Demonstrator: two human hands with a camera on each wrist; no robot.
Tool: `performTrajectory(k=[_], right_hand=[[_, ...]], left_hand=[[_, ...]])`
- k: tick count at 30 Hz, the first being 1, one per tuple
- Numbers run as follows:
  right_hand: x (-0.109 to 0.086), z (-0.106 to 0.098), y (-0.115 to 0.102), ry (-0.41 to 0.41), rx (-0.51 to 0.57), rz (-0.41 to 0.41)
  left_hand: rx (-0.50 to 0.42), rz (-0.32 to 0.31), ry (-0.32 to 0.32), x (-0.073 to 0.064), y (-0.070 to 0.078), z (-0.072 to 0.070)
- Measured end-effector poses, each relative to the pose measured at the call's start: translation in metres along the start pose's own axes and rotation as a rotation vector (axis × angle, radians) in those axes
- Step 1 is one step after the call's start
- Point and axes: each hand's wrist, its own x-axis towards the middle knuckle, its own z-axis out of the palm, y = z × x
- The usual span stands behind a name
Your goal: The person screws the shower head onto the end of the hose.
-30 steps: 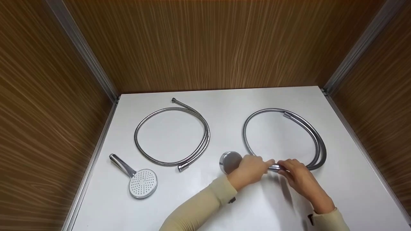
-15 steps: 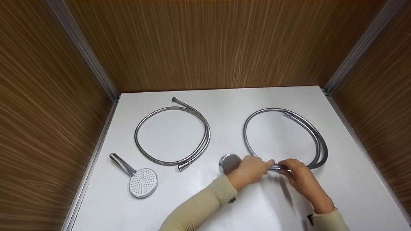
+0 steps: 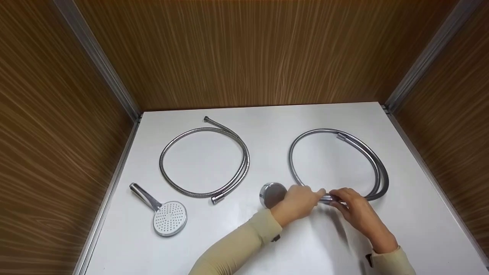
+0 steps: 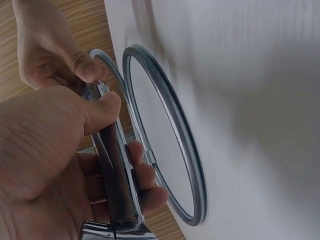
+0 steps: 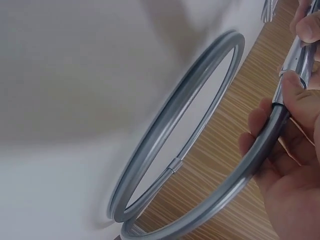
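Note:
My left hand (image 3: pixel 300 202) grips a chrome shower head (image 3: pixel 273 194) by its handle (image 4: pixel 117 175), the round head at the left end. At the handle's other end, my right hand (image 3: pixel 355 210) pinches the metal end fitting (image 5: pixel 278 95) of a grey shower hose (image 3: pixel 293 160). In the right wrist view the fitting meets the handle end; whether the threads are engaged is hidden. The hose lies coiled on the white table, its other end fitting (image 3: pixel 341 136) on the coil's far side.
A second, ribbed metal hose (image 3: pixel 162 168) lies coiled on the white table (image 3: pixel 267 133) at the left. In front of it is another shower head (image 3: pixel 170 218), spray face up. Wood-grain panels (image 3: pixel 267 53) stand behind and on both sides.
The right fingers shift slightly around the hose fitting. The held shower head tilts a little; the rest keeps its place.

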Motion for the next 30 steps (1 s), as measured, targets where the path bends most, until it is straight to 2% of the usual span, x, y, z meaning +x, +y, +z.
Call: performTrajectory(k=[4,10,16,22,26,30], right_hand=[[0.0009,0.0012,-0.0007,0.022,-0.003,0.012],[0.0034,0.0009,-0.0009,0.037,-0.048,-0.025],[0.0044,0.0003,0.0001,0.019,-0.040,-0.052],[0.0028,0.0006,0.0010,-0.015,-0.046,-0.054],[0.0022,0.0018,0.0028,-0.037,-0.084,-0.073],[0.0014,0.0028,0.0039,-0.041,-0.076,-0.087]], left_hand=[[-0.006,0.007,0.009,-0.0014,0.0006,0.0003],[-0.037,0.012,-0.005,-0.0020,0.0003,-0.0009],[-0.062,0.015,0.009,-0.0032,0.0004,0.0003],[-0.021,-0.002,0.012,-0.0032,0.0019,0.0022],[0.000,-0.009,0.005,-0.0029,0.0019,0.0012],[-0.021,-0.015,-0.015,-0.0026,0.0016,0.0006]])
